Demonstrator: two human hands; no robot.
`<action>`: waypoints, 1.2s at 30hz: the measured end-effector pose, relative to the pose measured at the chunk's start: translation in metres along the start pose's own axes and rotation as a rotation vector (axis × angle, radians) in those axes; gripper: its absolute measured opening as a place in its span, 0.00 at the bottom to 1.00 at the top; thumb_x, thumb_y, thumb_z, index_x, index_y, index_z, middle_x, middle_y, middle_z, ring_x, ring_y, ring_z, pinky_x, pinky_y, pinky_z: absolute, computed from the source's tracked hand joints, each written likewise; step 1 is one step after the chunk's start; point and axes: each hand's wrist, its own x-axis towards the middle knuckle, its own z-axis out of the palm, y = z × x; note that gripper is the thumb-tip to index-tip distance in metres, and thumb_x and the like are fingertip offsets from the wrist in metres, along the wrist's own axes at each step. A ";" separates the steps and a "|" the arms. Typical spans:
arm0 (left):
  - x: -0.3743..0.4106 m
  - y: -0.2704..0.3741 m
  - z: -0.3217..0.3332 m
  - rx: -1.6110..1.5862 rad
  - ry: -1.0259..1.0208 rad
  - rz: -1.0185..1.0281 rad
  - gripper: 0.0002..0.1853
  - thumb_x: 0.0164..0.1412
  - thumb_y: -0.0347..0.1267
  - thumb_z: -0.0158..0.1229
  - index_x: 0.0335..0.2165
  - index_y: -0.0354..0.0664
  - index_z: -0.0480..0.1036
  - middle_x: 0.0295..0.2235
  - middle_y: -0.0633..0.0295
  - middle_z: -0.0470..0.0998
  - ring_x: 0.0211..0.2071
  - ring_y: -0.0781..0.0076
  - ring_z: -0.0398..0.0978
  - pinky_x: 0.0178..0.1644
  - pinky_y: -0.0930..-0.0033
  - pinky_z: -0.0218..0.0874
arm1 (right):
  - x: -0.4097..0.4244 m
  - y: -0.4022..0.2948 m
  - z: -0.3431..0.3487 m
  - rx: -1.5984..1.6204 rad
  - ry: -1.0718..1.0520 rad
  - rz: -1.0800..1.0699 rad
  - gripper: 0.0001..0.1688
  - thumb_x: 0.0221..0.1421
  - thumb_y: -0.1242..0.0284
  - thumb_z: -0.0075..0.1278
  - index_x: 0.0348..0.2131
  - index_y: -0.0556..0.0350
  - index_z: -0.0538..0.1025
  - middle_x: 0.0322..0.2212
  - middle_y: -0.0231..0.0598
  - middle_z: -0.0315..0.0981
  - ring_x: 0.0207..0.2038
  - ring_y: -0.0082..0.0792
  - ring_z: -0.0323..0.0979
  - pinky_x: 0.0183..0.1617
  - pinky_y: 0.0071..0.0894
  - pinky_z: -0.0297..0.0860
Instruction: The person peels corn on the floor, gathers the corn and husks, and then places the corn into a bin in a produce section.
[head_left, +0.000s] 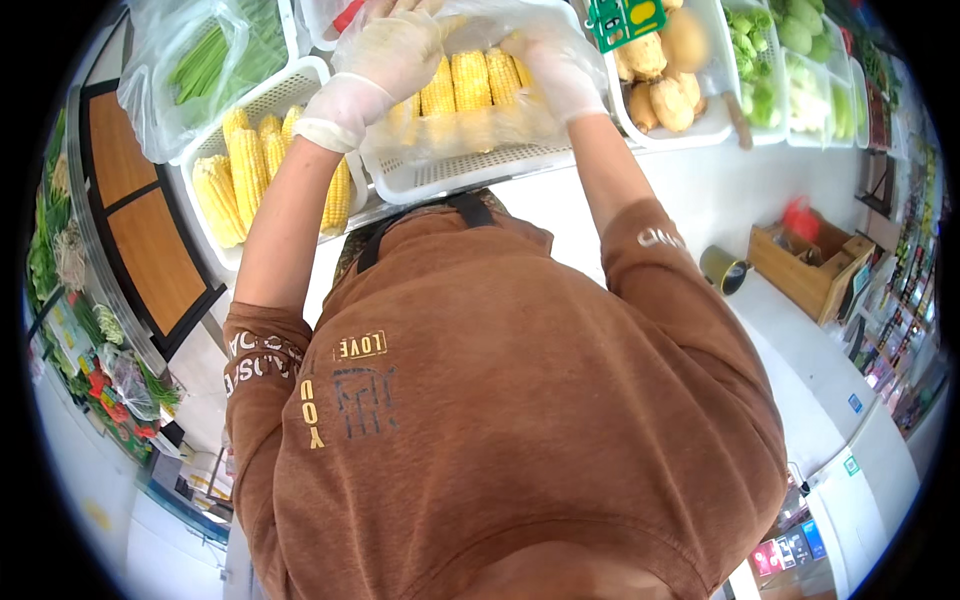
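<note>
My left hand (386, 64), in a thin whitish glove, is at the upper left end of a white plastic basket (480, 172), at clear plastic film. My right hand (559, 71), gloved likewise, is at the film's other side, its fingertips beside the peeled corn cobs (472, 79). The cobs lie side by side in the basket, and the crinkled clear plastic film (480, 127) covers their lower ends. Both hands appear to grip the film, though their fingertips are partly hidden. More yellow corn cobs (251, 169) stand in a second basket beneath my left forearm.
Bagged green vegetables (206, 60) lie at the upper left. Right of my right hand, a white basket holds light brown root vegetables (670, 103), with a green tag (626, 19) above. A metal can (722, 270) and a wooden box (806, 262) are on the white counter.
</note>
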 end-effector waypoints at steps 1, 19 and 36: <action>-0.002 -0.003 0.005 -0.014 0.040 0.007 0.26 0.49 0.31 0.55 0.51 0.49 0.68 0.60 0.55 0.59 0.57 0.54 0.61 0.60 0.53 0.51 | -0.009 -0.004 -0.017 0.161 0.015 -0.106 0.18 0.53 0.70 0.52 0.44 0.56 0.76 0.43 0.40 0.75 0.44 0.36 0.73 0.46 0.33 0.69; -0.007 0.077 0.088 -1.720 -0.145 -0.929 0.33 0.57 0.53 0.56 0.48 0.35 0.69 0.43 0.56 0.75 0.42 0.65 0.74 0.49 0.69 0.63 | -0.067 0.005 -0.041 0.592 -0.128 0.257 0.25 0.53 0.64 0.54 0.48 0.57 0.74 0.44 0.43 0.75 0.47 0.33 0.71 0.51 0.28 0.65; -0.052 0.040 -0.012 -1.997 -0.280 -0.991 0.35 0.63 0.53 0.46 0.55 0.34 0.61 0.47 0.51 0.73 0.40 0.67 0.75 0.46 0.67 0.65 | -0.069 -0.031 -0.027 1.117 -0.523 0.324 0.44 0.48 0.53 0.59 0.57 0.59 0.64 0.48 0.41 0.70 0.48 0.30 0.68 0.53 0.27 0.63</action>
